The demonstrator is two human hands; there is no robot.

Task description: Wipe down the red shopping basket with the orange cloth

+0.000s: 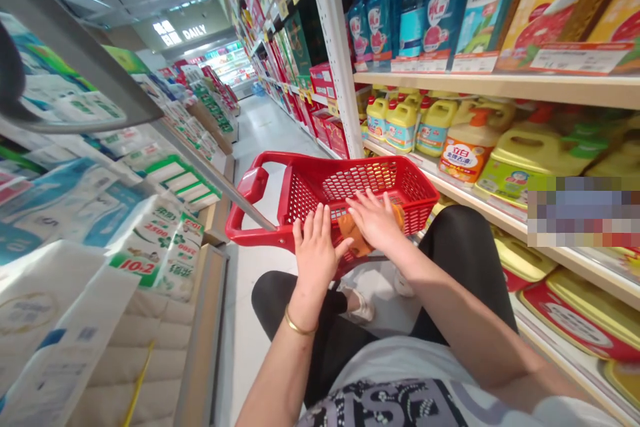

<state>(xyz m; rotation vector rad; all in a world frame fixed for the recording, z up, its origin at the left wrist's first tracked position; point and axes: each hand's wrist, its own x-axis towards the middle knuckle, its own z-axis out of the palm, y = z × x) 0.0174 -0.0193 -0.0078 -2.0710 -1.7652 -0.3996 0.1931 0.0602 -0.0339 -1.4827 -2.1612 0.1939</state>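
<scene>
The right hand [376, 219] lies flat, palm down, fingers spread and straight, on an orange packet [353, 239] in the middle of the frame; it presses on the packet and does not grip it. The left hand [314, 248], just to the left and a little lower, is also open, fingers straight and close together over the near rim of a red basket [411, 188], with its thumb touching the packet's edge. A gold bangle [299, 328] sits on the left wrist. The packet lies inside the basket, at its near side, mostly hidden under the right hand. The basket's handle [253, 187] sticks out to the left. Below the hands, knees in black trousers [466, 243] are bent, and a light shoe [362, 307] shows between them on the pale floor [265, 128]. On the right of the frame, shelves [500, 85] carry yellow bottles [400, 123] on the middle level and blue bottles [380, 21] above. On the left, white packs of paper goods [150, 240] are stacked. The aisle runs away to the upper middle, where a sign [194, 32] reads DAILY
</scene>
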